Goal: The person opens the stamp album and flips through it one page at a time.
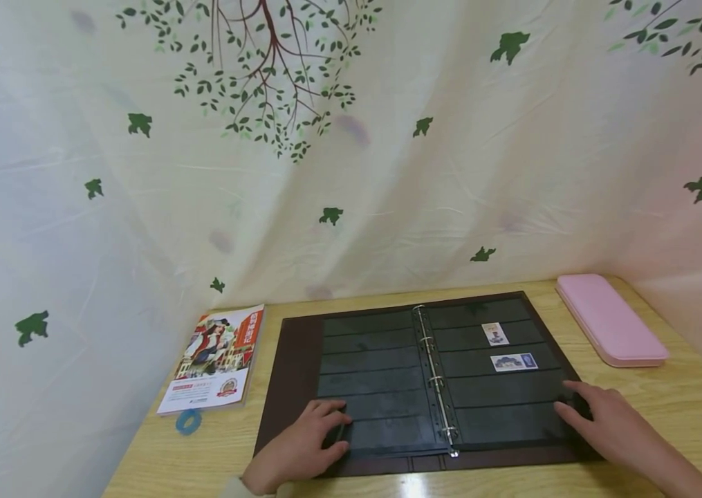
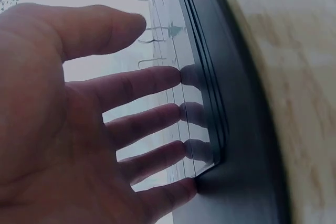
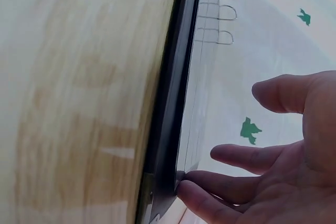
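Note:
A dark ring-bound stamp album [image 1: 382, 398] lies spread flat, with black strip-pocket pages on both sides of its metal rings [image 1: 434, 380]. Two stamps sit in the right page: an upright one [image 1: 495, 334] and, below it, a wider one [image 1: 514, 362]. My left hand [image 1: 307, 443] rests its fingertips on the lower left page; in the left wrist view the fingers [image 2: 142, 114] are spread and nearly straight, their reflections showing in the glossy sheet. At the album's lower right edge is my right hand [image 1: 612, 422], its fingers [image 3: 236, 156] extended and holding nothing.
To the left lies a book with a colourful cover [image 1: 214, 360], a small blue ring [image 1: 188, 422] just below it. A pink case [image 1: 612, 318] lies at the right on the wooden table [image 1: 145, 456]. A leaf-patterned curtain [image 1: 388, 228] hangs behind.

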Available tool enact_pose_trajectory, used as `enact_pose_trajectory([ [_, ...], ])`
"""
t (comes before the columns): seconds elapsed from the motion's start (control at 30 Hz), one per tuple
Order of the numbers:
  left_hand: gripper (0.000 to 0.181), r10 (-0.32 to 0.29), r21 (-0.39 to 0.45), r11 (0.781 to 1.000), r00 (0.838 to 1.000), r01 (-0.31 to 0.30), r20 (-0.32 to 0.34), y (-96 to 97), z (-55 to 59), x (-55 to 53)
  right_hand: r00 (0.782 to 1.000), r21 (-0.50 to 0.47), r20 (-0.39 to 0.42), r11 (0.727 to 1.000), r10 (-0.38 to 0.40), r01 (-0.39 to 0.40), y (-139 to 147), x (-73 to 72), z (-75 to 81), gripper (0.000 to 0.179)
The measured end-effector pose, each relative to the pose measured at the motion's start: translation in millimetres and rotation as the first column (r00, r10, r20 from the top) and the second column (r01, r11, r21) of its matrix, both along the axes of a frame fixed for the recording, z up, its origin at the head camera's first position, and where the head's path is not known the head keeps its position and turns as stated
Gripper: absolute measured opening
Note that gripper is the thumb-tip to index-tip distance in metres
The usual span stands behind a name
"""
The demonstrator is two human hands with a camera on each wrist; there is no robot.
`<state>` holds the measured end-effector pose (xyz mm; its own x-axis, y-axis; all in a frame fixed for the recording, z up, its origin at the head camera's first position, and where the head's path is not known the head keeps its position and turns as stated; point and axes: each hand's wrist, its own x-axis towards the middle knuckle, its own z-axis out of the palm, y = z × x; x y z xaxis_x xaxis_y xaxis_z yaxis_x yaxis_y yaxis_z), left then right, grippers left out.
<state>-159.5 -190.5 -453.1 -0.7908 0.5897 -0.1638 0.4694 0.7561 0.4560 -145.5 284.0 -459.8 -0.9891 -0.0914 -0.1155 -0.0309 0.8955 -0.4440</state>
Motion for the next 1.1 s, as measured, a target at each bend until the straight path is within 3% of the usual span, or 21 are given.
enact_pose_trajectory([
  [0.33, 0.038, -0.011, -0.018, 1.000, 1.000, 0.010, -0.006, 2.5, 0.0, 4.8, 0.998, -0.010, -0.056, 1.000, -0.028, 0.027, 1.1, -3.2, -2.6, 0.078],
  [0.47, 0.038, -0.002, -0.013, 1.000, 1.000, 0.002, 0.004, 1.4, 1.0, 4.4, 0.991, -0.052, -0.123, 0.998, -0.046, 0.039, 0.4, -1.2, -1.6, 0.075],
  [0.77, 0.038, 0.009, -0.003, 1.000, 1.000, -0.009, 0.011, -0.1, -1.8, 2.6, 0.927, -0.150, -0.353, 0.986, -0.124, 0.075, -6.9, 7.6, 6.0, 0.046],
  [1.1, 0.037, -0.002, -0.015, 1.000, 1.000, 0.001, -0.016, 2.2, -1.2, 3.5, 0.870, -0.253, -0.466, 0.966, -0.163, 0.045, -15.4, 11.9, 13.1, 0.053],
])
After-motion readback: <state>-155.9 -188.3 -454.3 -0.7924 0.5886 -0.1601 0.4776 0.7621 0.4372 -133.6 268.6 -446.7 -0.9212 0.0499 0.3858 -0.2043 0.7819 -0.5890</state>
